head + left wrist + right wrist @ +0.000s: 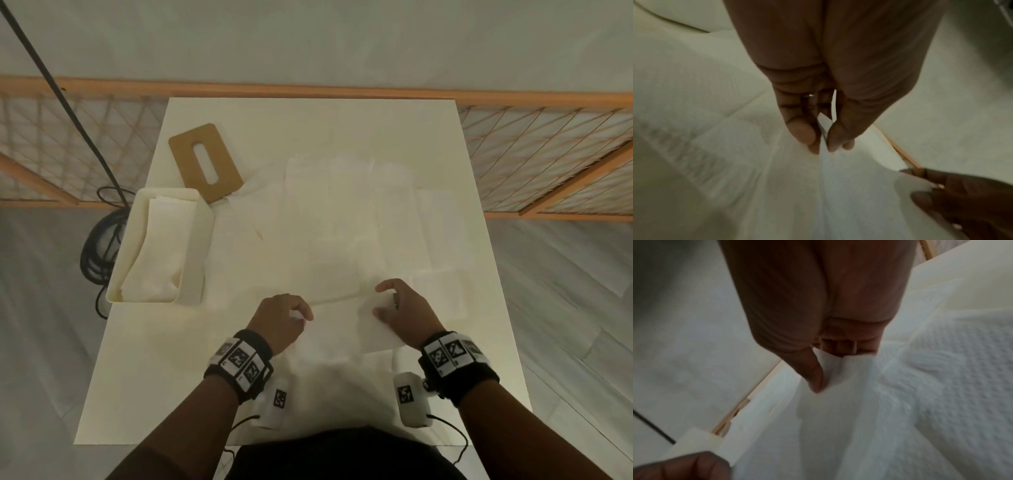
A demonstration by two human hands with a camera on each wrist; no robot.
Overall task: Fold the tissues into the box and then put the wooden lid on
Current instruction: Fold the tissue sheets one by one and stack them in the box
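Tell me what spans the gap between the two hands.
A tissue, pinched by the left hand and right hand; clearest in the head view.

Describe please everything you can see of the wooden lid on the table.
The wooden lid is a flat brown board with rounded corners and one long rounded slot cut through its middle. It lies flat on the white table, turned at an angle, at the far left, just behind the open box. Its near corner seems to lie at a tissue's edge. Neither hand touches it.
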